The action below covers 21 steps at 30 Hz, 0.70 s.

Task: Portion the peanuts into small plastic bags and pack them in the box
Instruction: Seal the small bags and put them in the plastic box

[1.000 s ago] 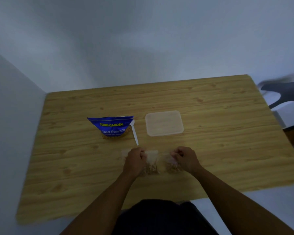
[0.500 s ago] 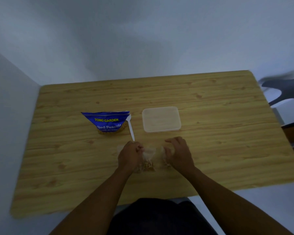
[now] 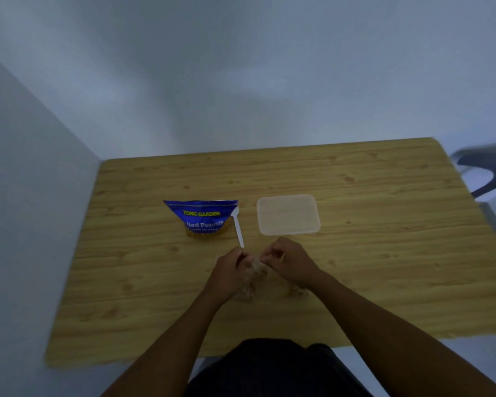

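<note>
Both hands are working close together at the near middle of the bench [image 3: 384, 253]: the left hand [image 3: 229, 270] and the right hand [image 3: 289, 262] are pinching the top of a small bag [image 3: 255, 269] of peanuts between them, fingers [image 3: 265, 257] curled narrow on its upper edge, in what looks like closing or sealing it, though the frame is blurred and the seal itself is too small to read. The bag is hanging or resting just above the bench surface between the two hands. Just near of it, a second filled bag [image 3: 245, 293] is lying on the bench under the left wrist, and a third [image 3: 297, 292] is showing as a pale lump under the right wrist; whether these two are sealed I cannot tell. Farther back, the blue pack [image 3: 201, 217] of peanuts is sitting to the left, with the white spoon [image 3: 237, 226] lying just to its right, handle pointing toward the hands. To the right of the spoon the box [image 3: 288, 214] is sitting with its lid on, and nothing can be made out inside it through the cloudy plastic. Judging from this, the portioning is looking well advanced, with at least three bags filled, while the packing is not yet begun: the box is waiting to be opened, the bags are waiting to go in, and the lid will need pressing back on afterwards.
</note>
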Each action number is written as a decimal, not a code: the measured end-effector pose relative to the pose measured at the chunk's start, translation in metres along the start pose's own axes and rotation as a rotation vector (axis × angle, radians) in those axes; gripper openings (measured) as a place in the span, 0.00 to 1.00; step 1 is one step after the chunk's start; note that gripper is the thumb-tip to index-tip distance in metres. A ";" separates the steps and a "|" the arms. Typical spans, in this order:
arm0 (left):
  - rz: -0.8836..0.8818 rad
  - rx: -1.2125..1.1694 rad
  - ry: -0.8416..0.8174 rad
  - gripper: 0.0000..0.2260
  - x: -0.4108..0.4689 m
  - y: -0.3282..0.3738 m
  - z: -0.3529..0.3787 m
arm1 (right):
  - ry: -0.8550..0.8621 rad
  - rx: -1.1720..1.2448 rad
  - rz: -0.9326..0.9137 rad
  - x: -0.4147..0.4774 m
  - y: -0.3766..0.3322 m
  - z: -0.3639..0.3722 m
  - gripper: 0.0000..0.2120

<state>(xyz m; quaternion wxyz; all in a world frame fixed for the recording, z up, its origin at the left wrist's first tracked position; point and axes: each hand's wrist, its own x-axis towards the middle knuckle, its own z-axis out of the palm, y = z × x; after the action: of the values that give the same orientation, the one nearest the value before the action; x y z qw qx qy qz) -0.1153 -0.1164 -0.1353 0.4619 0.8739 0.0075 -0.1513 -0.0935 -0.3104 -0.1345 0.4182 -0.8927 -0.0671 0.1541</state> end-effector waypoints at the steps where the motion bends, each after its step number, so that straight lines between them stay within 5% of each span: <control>1: -0.001 -0.041 0.007 0.05 0.000 0.001 -0.002 | 0.004 0.003 -0.016 0.001 -0.003 -0.002 0.01; 6: -0.039 -0.210 0.056 0.04 0.006 0.016 -0.015 | 0.030 0.056 -0.070 0.009 -0.019 -0.016 0.04; 21: 0.030 -0.083 0.090 0.07 0.026 0.031 -0.034 | 0.179 -0.007 -0.141 0.023 -0.043 -0.015 0.04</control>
<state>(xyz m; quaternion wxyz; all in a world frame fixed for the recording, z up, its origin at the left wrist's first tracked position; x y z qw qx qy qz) -0.0767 -0.1102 -0.0994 0.4992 0.8599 0.0216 -0.1045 -0.0658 -0.2884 -0.0975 0.4292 -0.8974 -0.0925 0.0438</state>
